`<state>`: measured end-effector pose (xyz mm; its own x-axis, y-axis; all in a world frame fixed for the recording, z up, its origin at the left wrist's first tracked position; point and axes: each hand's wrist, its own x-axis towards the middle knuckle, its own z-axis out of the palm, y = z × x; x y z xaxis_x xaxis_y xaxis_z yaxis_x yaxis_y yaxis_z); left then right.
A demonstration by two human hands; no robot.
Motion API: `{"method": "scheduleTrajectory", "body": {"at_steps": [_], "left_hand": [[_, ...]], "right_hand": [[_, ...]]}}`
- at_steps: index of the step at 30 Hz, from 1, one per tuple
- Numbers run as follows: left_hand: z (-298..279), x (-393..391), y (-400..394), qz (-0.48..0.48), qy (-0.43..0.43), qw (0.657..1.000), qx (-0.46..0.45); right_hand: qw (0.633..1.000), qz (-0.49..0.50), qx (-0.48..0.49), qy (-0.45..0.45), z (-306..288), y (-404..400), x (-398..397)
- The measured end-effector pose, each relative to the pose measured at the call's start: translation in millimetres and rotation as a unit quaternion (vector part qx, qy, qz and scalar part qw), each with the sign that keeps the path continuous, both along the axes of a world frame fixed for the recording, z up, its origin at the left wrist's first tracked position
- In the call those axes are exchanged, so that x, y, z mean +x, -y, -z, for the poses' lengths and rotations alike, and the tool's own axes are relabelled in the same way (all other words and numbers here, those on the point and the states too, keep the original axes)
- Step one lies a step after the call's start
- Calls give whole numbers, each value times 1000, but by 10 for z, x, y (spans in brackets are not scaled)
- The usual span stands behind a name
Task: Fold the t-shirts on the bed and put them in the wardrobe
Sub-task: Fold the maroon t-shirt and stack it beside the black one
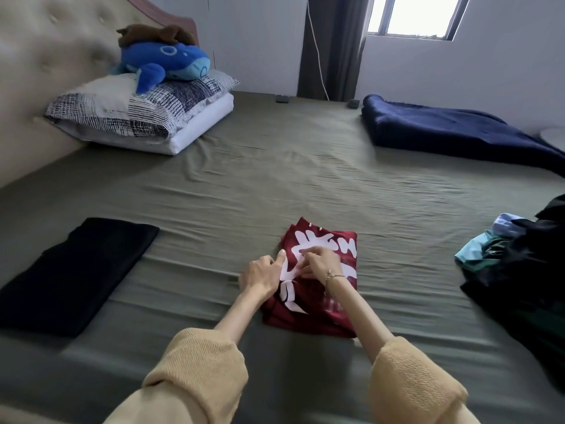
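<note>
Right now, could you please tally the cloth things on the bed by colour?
Red: 1, the printed t-shirt under both hands.
Black: 1, the folded garment.
Navy: 1, the blanket.
Mixed colours: 1 unfolded pile; its pieces cannot be counted.
Total: 4.

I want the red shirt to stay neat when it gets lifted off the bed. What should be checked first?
1. Red t-shirt folded compact: ok.
2. Left hand on its left edge: ok.
3. Right hand has a firm grip: cannot tell; fingers curl on the print.
4. Black folded shirt lying apart, flat: ok.
5. Unfolded pile sorted: not ok.
6. Wardrobe open: cannot tell, out of view.
</note>
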<state>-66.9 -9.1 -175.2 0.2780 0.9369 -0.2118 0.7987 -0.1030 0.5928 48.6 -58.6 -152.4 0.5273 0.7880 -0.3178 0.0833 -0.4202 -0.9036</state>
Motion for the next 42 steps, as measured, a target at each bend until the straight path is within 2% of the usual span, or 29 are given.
{"method": "scheduleTrajectory", "body": {"at_steps": [3, 5, 6, 8, 9, 11, 13, 17, 21, 24, 27, 32, 34, 35, 37, 38, 39, 40, 41, 42], "left_hand": [[-33, 119, 49, -18, -23, 997, 72], [-12, 232, 75, -24, -25, 998, 56], [-2, 281, 88, -24, -34, 998, 41], [15, 350, 112, -16, -52, 998, 20], [15, 367, 116, -12, -47, 999, 3], [-8, 339, 99, -16, -3, 998, -57], [17, 277, 23, -20, 52, 992, -118], [-1, 147, -99, -9, 145, 963, -225], [-86, 133, -157, 6, 191, 943, -271], [-145, 166, -227, 14, 255, 933, -255], [-452, 245, -219, 29, 360, 909, -207], [-787, 421, -281, 24, 478, 873, -95], [-754, 457, -259, -9, 508, 854, -109], [-680, 507, -209, -54, 502, 856, -108], [-440, 474, -49, -184, 363, 911, -63], [-228, 403, -9, -208, 309, 928, -27], [-54, 349, 31, -144, 316, 936, -57], [136, 276, 48, -15, 309, 949, -62], [233, 190, 73, 30, 295, 953, -56], [330, 134, 49, -2, 273, 961, -48]], "right_hand": [[973, 116, 32, 196, 46, 85, 231], [949, 169, -13, 265, 73, 191, 355], [949, 190, -54, 246, 85, 233, 403], [959, 202, -130, 147, 134, 297, 484], [964, 192, -152, 103, 183, 315, 523], [972, 155, -163, 74, 245, 318, 564], [981, 131, -137, 37, 262, 296, 599], [980, 117, -64, -148, 182, 279, 616], [975, 90, 10, -205, 94, 279, 639], [971, 80, 96, -201, -61, 274, 664], [961, 69, 200, -176, -338, 256, 740], [943, 12, 327, -58, -652, 321, 880], [930, -67, 362, -7, -656, 459, 906], [930, -113, 349, 26, -599, 531, 922], [939, -206, 255, 101, -356, 657, 979], [937, -260, 190, 130, -199, 734, 1004], [931, -309, 131, 143, -37, 809, 1030], [926, -340, 84, 140, 78, 897, 1025], [932, -333, 63, 126, 176, 961, 1031], [948, -294, 58, 103, 224, 1022, 1015]]}}
